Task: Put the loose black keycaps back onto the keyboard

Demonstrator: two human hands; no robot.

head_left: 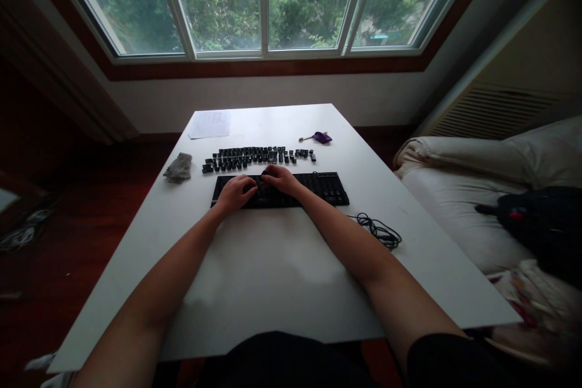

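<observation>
A black keyboard (pixel 325 187) lies crosswise on the white table, and both my hands are over its left and middle part. My left hand (pixel 235 193) rests on the keyboard with fingers curled inward; what its fingertips hold, if anything, is too small to make out. Close beside it, my right hand (pixel 280 179) has its fingers pinched together on a small dark piece that looks like a keycap (pixel 264 173). A spot of green and pink shows between the hands. Behind the keyboard, many loose black keycaps (pixel 234 161) stand in rough rows.
Left of the keycaps lies a crumpled grey cloth (pixel 179 168). Paper sheets (pixel 210 124) lie at the table's far left. A brush (pixel 307 138) lies beside a purple item (pixel 322 137). A coiled black cable (pixel 379 231) sits right of my right forearm on the table (pixel 273 291).
</observation>
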